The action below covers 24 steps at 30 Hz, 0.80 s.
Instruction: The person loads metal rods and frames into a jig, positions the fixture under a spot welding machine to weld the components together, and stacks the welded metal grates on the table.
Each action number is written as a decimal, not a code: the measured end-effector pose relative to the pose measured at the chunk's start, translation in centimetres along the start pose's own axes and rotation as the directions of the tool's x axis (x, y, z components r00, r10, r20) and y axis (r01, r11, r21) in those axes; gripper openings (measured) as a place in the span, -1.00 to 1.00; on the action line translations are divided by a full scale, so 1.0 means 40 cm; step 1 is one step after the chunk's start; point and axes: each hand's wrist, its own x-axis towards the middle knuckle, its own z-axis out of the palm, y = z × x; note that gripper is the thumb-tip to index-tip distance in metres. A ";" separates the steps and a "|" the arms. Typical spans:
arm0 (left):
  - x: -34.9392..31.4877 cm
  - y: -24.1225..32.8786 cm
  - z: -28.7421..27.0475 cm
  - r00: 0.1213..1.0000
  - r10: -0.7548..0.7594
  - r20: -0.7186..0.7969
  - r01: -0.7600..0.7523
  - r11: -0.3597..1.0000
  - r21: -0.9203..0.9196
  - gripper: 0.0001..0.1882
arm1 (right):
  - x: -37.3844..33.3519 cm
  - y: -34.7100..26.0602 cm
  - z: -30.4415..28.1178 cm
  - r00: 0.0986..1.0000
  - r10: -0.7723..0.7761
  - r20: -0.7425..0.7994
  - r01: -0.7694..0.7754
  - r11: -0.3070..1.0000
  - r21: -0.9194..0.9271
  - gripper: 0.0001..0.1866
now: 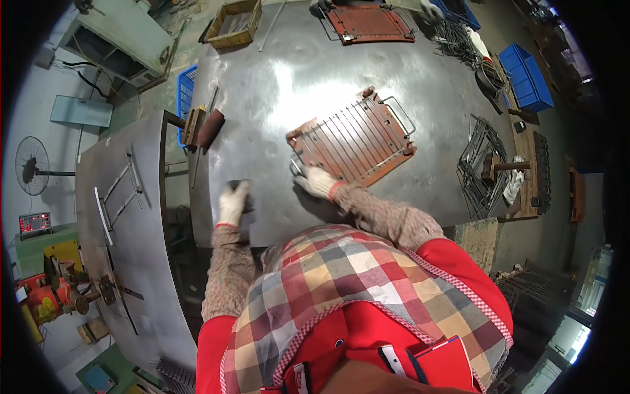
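My right hand (pixel 317 183), in a white glove with a red cuff, is at the near left corner of a reddish-brown jig plate (pixel 357 148). Its fingers close on the bent metal handle (pixel 294 164) there. Several thin metal rods lie side by side across the plate, which sits tilted on the steel table. My left hand (pixel 232 205), gloved too, is at the table's near left part, apart from the plate. Its fingers are curled against a dark object (pixel 247 190) that I cannot make out. A second handle (pixel 401 113) sticks out on the plate's far right side.
Another reddish-brown jig (pixel 374 25) lies at the table's far edge, near a wooden box (pixel 234 25). Bent wire frames (pixel 482 167) are piled at the right. A brown roll (pixel 210 129) lies at the left edge. Blue crates (pixel 525 77) stand beyond the right side.
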 end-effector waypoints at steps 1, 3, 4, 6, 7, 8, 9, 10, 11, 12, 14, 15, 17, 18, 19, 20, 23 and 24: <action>0.015 0.004 -0.070 0.990 0.071 -0.121 -0.080 0.995 -0.067 -0.66 | -0.027 0.003 -0.020 0.999 0.048 0.002 -0.047 0.999 -0.026 -0.51; 0.070 -0.027 -0.237 0.840 0.318 -0.439 -0.309 0.946 0.092 -0.58 | -0.093 0.019 -0.075 0.996 0.077 -0.053 -0.082 0.992 -0.099 -0.51; 0.110 -0.097 -0.359 0.572 0.544 -0.615 -0.347 0.839 0.419 -0.54 | -0.120 0.031 -0.096 0.995 0.039 -0.092 -0.052 0.988 -0.147 -0.52; 0.068 0.071 -0.382 0.700 0.221 -0.679 -0.236 0.969 0.073 -0.50 | -0.179 0.128 -0.182 0.986 0.092 -0.137 -0.125 0.959 -0.254 -0.55; 0.078 0.052 -0.443 0.496 0.418 -0.761 -0.379 0.893 0.244 -0.54 | -0.198 0.129 -0.236 0.983 0.169 -0.067 -0.181 0.944 -0.276 -0.53; 0.075 0.082 -0.467 0.439 0.444 -0.781 -0.284 0.893 0.349 -0.54 | -0.220 0.186 -0.273 0.985 0.115 -0.127 -0.145 0.954 -0.262 -0.49; 0.091 0.103 -0.486 0.405 0.500 -0.765 -0.130 0.860 0.493 -0.48 | -0.241 0.248 -0.311 0.973 0.125 -0.194 -0.184 0.929 -0.321 -0.49; 0.108 0.080 -0.540 0.388 0.493 -0.778 0.027 0.838 0.545 -0.34 | -0.258 0.243 -0.352 0.959 0.164 -0.229 -0.240 0.902 -0.358 -0.53; 0.116 0.123 -0.511 0.460 0.407 -0.789 0.158 0.837 0.524 -0.24 | -0.277 0.285 -0.391 0.921 0.248 -0.301 -0.357 0.848 -0.391 -0.54; 0.122 0.131 -0.515 0.511 0.392 -0.765 0.259 0.779 0.572 -0.20 | -0.288 0.341 -0.419 0.898 0.210 -0.387 -0.362 0.852 -0.378 -0.56; 0.152 0.139 -0.508 0.578 0.414 -0.703 0.338 0.663 0.668 -0.26 | -0.301 0.340 -0.468 0.758 0.334 -0.560 -0.623 0.624 -0.472 -0.50; 0.159 0.141 -0.514 0.618 0.391 -0.682 0.318 0.669 0.671 -0.30 | -0.292 0.330 -0.483 0.710 0.325 -0.624 -0.640 0.667 -0.381 -0.48; 0.215 0.011 -0.655 0.553 0.512 -0.657 0.154 0.712 0.685 -0.46 | -0.255 0.285 -0.500 0.672 0.226 -0.705 -0.548 0.793 -0.268 -0.46; 0.229 0.027 -0.635 0.745 0.371 -0.554 0.115 0.747 0.655 -0.53 | -0.253 0.268 -0.493 0.642 0.170 -0.748 -0.495 0.837 -0.234 -0.46; 0.223 0.029 -0.604 0.702 0.418 -0.577 0.125 0.725 0.678 -0.57 | -0.244 0.206 -0.485 0.635 0.279 -0.720 -0.540 0.827 -0.155 -0.44; 0.219 0.028 -0.591 0.685 0.417 -0.597 0.145 0.725 0.673 -0.56 | -0.232 0.193 -0.473 0.727 0.257 -0.636 -0.422 0.899 -0.120 -0.41; 0.182 -0.019 -0.566 0.702 0.490 -0.517 -0.046 0.756 0.653 -0.60 | -0.150 0.114 -0.353 0.805 0.154 -0.573 -0.135 0.988 0.076 -0.50; 0.162 -0.015 -0.515 0.685 0.542 -0.487 -0.065 0.711 0.700 -0.59 | -0.112 0.126 -0.309 0.820 0.013 -0.573 -0.001 1.000 0.022 -0.51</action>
